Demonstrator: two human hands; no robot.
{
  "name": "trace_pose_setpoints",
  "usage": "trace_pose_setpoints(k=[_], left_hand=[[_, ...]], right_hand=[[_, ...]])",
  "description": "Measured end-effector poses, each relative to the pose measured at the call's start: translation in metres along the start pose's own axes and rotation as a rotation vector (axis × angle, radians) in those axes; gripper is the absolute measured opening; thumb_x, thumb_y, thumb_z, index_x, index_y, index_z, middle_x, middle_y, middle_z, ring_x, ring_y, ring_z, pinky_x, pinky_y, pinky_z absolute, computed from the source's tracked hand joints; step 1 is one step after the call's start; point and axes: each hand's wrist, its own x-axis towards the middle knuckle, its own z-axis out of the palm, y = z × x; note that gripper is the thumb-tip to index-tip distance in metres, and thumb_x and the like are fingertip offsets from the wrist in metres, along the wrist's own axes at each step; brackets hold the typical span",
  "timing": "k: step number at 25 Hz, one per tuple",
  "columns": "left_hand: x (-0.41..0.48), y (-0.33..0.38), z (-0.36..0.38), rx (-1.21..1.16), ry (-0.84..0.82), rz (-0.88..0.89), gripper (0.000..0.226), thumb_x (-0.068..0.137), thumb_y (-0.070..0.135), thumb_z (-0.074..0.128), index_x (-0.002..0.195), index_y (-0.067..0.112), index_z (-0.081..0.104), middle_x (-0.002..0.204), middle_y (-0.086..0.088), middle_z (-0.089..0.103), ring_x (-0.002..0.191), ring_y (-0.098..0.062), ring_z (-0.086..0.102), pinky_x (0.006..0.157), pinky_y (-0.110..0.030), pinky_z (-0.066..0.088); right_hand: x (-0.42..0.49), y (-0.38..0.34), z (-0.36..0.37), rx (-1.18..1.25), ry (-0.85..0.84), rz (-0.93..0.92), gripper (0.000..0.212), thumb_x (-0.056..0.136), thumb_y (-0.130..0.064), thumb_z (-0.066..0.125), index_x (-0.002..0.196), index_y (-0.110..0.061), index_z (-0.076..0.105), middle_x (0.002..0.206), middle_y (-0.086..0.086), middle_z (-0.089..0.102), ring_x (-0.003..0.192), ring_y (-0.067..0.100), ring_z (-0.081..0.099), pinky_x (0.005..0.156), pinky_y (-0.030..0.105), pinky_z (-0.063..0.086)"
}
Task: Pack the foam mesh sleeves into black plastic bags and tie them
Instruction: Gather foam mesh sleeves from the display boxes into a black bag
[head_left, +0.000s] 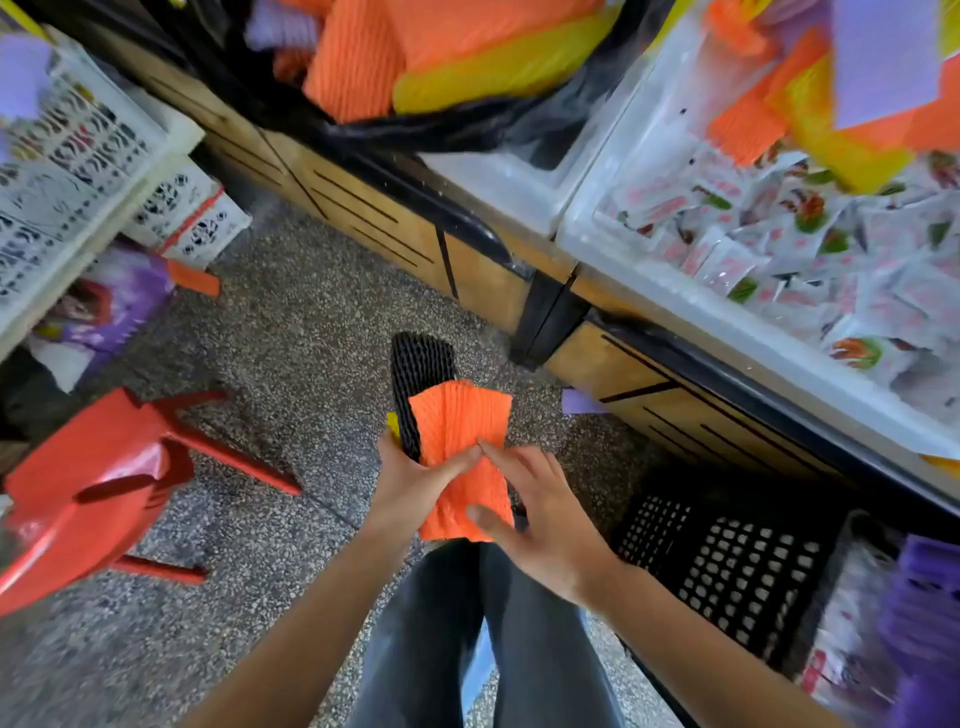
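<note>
Fingers (453, 462) of the left hand (410, 483) curl round an orange sleeve (457, 426) and the black sleeve (421, 364) jutting out beneath it, the thumb lying across the orange face. The right hand (545, 525) is released: its straight fingers touch the orange sleeve and grasp nothing. Both sleeves are held above the floor (291, 338), well apart from the black plastic bag (374, 130) up ahead, whose open mouth shows packed sleeves (358, 67) in orange and yellow. This looks like squaring up a batch. The next move likely calls for lifting it to the bag's mouth and dropping it in, with tying still to come.
</note>
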Motion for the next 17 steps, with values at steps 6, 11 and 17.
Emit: trace_pose_setpoints(k=[6,11,17], left_hand=[[0.096,-0.075,0.033,0.080,0.022,0.002,0.068,0.068,0.017,0.084,0.115,0.016,0.035,0.103,0.000,0.058,0.095,-0.017,0.060,0.080,-0.031,0.049],[0.196,-0.148,0.071,0.153,-0.048,0.023,0.070,0.074,0.012,0.078,0.129,0.011,0.035,0.113,-0.002,0.053,0.105,-0.021,0.055,0.082,-0.029,0.039],[0.317,-0.222,0.086,0.174,-0.101,0.086,0.080,0.072,0.008,0.080,0.134,0.005,0.029,0.120,-0.007,0.052,0.105,-0.020,0.053,0.082,-0.029,0.042]], right_hand=[[0.046,0.112,0.044,0.118,0.095,-0.036,0.037,0.094,-0.036,0.039,0.125,-0.019,0.051,0.107,-0.004,0.056,0.094,0.006,0.057,0.083,0.019,0.047],[0.080,0.270,0.077,-0.137,0.209,0.132,0.035,0.097,-0.020,0.048,0.131,-0.011,0.047,0.122,0.007,0.056,0.112,0.020,0.054,0.089,0.028,0.042],[0.140,0.463,0.127,-0.496,-0.090,0.454,0.057,0.100,-0.020,0.040,0.149,-0.008,0.013,0.154,0.011,0.020,0.141,0.026,0.022,0.111,0.037,0.026]])
